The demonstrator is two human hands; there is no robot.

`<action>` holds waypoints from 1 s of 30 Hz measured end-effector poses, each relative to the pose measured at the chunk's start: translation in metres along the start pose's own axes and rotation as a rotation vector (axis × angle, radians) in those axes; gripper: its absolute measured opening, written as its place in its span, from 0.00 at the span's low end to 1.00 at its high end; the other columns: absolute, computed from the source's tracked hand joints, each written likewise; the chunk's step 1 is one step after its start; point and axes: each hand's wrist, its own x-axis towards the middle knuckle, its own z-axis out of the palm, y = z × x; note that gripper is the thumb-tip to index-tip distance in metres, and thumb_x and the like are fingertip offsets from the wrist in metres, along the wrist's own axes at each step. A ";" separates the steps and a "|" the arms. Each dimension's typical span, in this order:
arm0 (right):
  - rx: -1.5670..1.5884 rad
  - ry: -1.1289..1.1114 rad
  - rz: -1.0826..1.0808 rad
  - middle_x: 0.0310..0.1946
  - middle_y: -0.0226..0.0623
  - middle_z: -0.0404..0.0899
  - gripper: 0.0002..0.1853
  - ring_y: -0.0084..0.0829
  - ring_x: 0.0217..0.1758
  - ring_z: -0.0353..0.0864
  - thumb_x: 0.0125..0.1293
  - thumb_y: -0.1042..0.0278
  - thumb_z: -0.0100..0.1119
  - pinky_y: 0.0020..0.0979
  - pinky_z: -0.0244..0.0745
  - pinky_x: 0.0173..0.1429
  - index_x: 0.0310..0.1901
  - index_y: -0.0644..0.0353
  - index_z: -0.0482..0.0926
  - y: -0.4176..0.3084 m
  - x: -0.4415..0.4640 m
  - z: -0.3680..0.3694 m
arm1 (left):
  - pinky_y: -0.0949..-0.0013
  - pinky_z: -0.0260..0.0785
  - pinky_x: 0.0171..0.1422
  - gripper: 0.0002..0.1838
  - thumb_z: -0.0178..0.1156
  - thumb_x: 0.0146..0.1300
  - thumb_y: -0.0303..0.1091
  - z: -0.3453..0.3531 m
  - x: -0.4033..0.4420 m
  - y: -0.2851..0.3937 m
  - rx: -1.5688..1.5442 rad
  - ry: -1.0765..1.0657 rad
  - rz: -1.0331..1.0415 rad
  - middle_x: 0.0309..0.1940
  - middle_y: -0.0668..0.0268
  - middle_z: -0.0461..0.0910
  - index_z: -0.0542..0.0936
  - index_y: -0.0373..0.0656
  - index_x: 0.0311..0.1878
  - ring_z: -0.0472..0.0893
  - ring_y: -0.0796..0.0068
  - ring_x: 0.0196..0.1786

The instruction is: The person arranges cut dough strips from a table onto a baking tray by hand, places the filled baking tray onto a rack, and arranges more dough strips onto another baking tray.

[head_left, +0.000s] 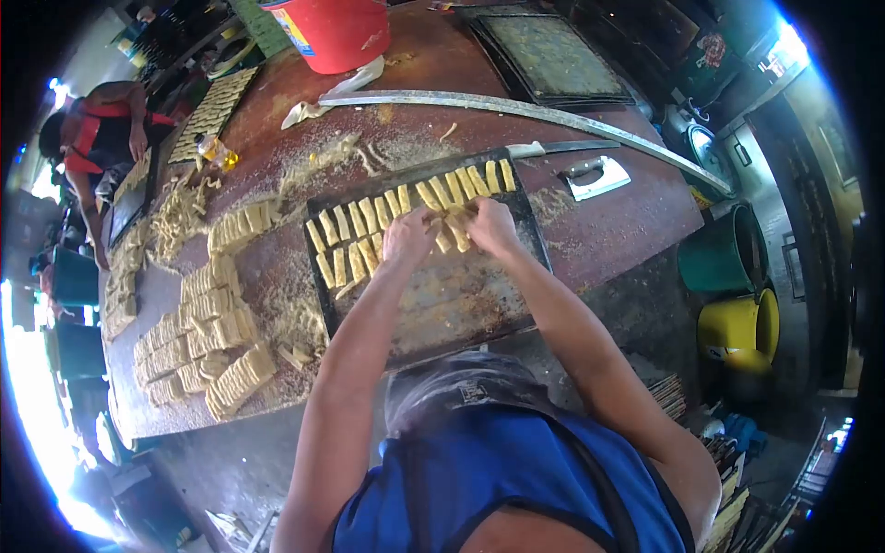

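Note:
A dark metal tray [433, 318] lies on the reddish table [608, 217] in front of me. Several pale dough strips [369, 215] stand side by side in a back row on it, and a second, shorter row begins at its left. My left hand [412, 235] is over the middle of the tray, its fingers closed around dough strips. Close beside it on the right, my right hand [490, 228] pinches dough strips too. Two strips [452, 235] show between the hands, slanting toward me. My fingertips partly hide the pieces they touch.
Stacked dough strips [198, 336] and crumbs cover the table's left. Behind the tray lie a knife [572, 146], a scraper [597, 178] and a long metal strip [516, 107]. A red bucket [336, 37] stands at the back; another person [101, 138] works at far left.

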 end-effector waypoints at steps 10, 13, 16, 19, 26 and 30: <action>-0.338 0.102 0.069 0.38 0.48 0.87 0.17 0.52 0.43 0.86 0.61 0.49 0.67 0.47 0.80 0.50 0.44 0.52 0.87 0.002 -0.010 -0.006 | 0.53 0.68 0.66 0.20 0.72 0.57 0.45 0.015 -0.014 -0.029 -0.001 0.263 0.426 0.50 0.62 0.83 0.84 0.48 0.50 0.79 0.58 0.58; -0.263 0.125 -0.012 0.38 0.49 0.86 0.16 0.52 0.43 0.86 0.60 0.52 0.68 0.47 0.80 0.49 0.44 0.53 0.87 0.010 -0.009 -0.001 | 0.52 0.61 0.69 0.20 0.73 0.56 0.46 0.014 -0.028 -0.029 0.084 0.039 0.389 0.52 0.67 0.80 0.85 0.48 0.49 0.74 0.61 0.62; -0.227 0.107 0.000 0.38 0.49 0.86 0.15 0.51 0.44 0.86 0.58 0.55 0.70 0.46 0.80 0.50 0.43 0.54 0.87 0.013 -0.004 0.000 | 0.51 0.62 0.67 0.22 0.72 0.56 0.46 0.013 -0.027 -0.030 0.067 0.066 0.412 0.52 0.67 0.80 0.84 0.47 0.51 0.75 0.61 0.61; -0.163 0.062 0.008 0.38 0.48 0.87 0.16 0.50 0.44 0.86 0.57 0.56 0.71 0.45 0.80 0.51 0.43 0.55 0.87 0.020 0.004 0.001 | 0.52 0.62 0.66 0.22 0.72 0.56 0.45 0.008 -0.035 -0.012 0.056 0.096 0.399 0.53 0.68 0.79 0.83 0.49 0.53 0.74 0.62 0.61; 0.115 -0.094 0.052 0.35 0.43 0.87 0.16 0.37 0.40 0.87 0.55 0.58 0.73 0.38 0.81 0.47 0.40 0.60 0.86 0.043 0.023 -0.008 | 0.53 0.61 0.68 0.24 0.73 0.55 0.46 0.026 -0.031 0.013 0.189 -0.003 0.340 0.54 0.69 0.78 0.83 0.52 0.55 0.73 0.66 0.63; 0.580 -0.398 0.101 0.40 0.27 0.83 0.15 0.23 0.41 0.83 0.64 0.63 0.70 0.29 0.80 0.43 0.47 0.59 0.80 0.037 0.008 -0.039 | 0.52 0.60 0.68 0.24 0.73 0.55 0.47 0.025 -0.032 0.028 0.147 0.061 0.255 0.54 0.69 0.79 0.83 0.52 0.54 0.73 0.65 0.64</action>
